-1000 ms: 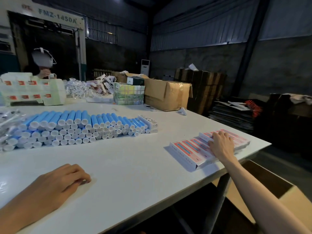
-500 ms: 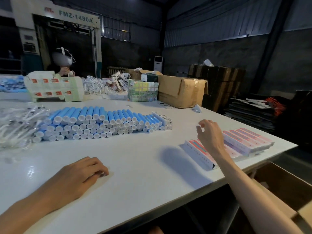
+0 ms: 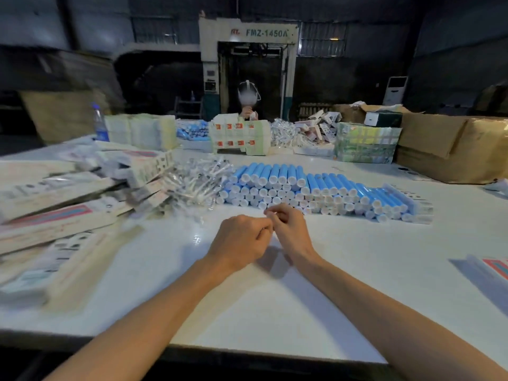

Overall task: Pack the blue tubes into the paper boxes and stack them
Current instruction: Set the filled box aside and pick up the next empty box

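White and glossy, the table (image 3: 275, 312) shows a broad stretch of smooth top from its near edge to mid-table, where both forearms reach in. There the left hand (image 3: 242, 239) and right hand (image 3: 288, 229) meet, knuckles touching and fingers curled tight; I cannot tell whether either pinches anything. By the left edge lies a blurred, slanting heap of flat paper boxes (image 3: 68, 213), and one more flat box (image 3: 494, 268) pokes in at the right edge. Just beyond the hands, the blue tubes (image 3: 302, 188) lie stacked in a long low bank, round white caps facing the near edge, with crinkly clear plastic packets (image 3: 198, 182) just left of them. A brown cardboard carton (image 3: 445, 149) fills the far right corner; pale bundled packs (image 3: 239, 136) line the far edge, another person (image 3: 247, 105) behind them
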Motion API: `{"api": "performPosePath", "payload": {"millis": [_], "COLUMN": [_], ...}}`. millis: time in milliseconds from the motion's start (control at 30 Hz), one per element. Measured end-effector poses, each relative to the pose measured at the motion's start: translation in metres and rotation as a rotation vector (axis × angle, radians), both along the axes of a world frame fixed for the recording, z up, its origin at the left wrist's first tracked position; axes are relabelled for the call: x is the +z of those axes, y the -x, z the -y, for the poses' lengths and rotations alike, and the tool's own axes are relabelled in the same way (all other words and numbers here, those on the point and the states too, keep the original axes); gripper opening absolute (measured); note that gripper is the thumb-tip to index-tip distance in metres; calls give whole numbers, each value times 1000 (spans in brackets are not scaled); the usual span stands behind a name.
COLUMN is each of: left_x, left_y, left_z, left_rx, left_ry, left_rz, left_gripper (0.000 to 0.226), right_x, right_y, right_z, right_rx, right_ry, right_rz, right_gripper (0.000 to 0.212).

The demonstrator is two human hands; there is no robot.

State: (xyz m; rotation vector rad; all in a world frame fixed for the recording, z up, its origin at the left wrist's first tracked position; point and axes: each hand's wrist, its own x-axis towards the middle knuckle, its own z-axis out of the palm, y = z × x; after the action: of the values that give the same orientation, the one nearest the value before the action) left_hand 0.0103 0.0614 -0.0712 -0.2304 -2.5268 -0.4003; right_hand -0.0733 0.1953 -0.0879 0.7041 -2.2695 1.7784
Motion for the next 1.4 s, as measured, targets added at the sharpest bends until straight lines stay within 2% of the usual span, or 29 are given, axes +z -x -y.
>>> {"api": "performPosePath", "payload": {"millis": [133, 200, 300, 400, 467, 533, 633, 767, 833, 967, 1067, 1133, 1267, 1400], "left_x": [21, 31, 53, 77, 83, 79, 70, 77, 88, 108, 105, 91, 55, 20], "left_y": [5, 2, -11, -43, -70, -89, -97, -94, -86, -67, -46, -26, 10, 27], "left_z": [37, 63, 109, 164, 194, 213, 220, 210, 196, 140, 98, 79, 50, 37], "left_rx": [195, 329, 636, 914, 1038, 1083, 1041, 1027, 925, 490, 271, 181, -31, -153], "left_ry": [-105, -42, 137, 194, 245, 304, 353, 371, 219, -128, -405, -590, -982, -1186], "left_rz": [163, 154, 249, 425, 569, 685, 694, 542, 373, -10, -120, -105, 114, 219], "left_gripper": [16, 14, 37, 58, 69, 70, 64, 63, 63, 62, 61, 56, 56, 61], "right_x": [-21, -24, -26, -26, -25, -24, -22, -20, -19, -12, 5, 23, 60, 80], "right_y": [8, 13, 13, 12, 12, 11, 9, 5, 3, -2, 0, 13, 62, 117], "right_z": [3, 2, 5, 5, 4, 6, 7, 5, 4, 3, -6, -17, -40, -45], "right_rx": [109, 105, 138, 187, 202, 209, 226, 214, 201, 157, 51, -59, -233, -383], "right_ry": [-36, -25, -1, 14, 30, 31, 13, 7, 12, -7, -9, -4, -171, -377], "right_rz": [80, 113, 147, 153, 157, 161, 151, 135, 135, 96, 23, -35, -62, -59], "right_gripper": [15, 15, 15, 15, 15, 15, 16, 16, 15, 14, 15, 16, 20, 30]}}
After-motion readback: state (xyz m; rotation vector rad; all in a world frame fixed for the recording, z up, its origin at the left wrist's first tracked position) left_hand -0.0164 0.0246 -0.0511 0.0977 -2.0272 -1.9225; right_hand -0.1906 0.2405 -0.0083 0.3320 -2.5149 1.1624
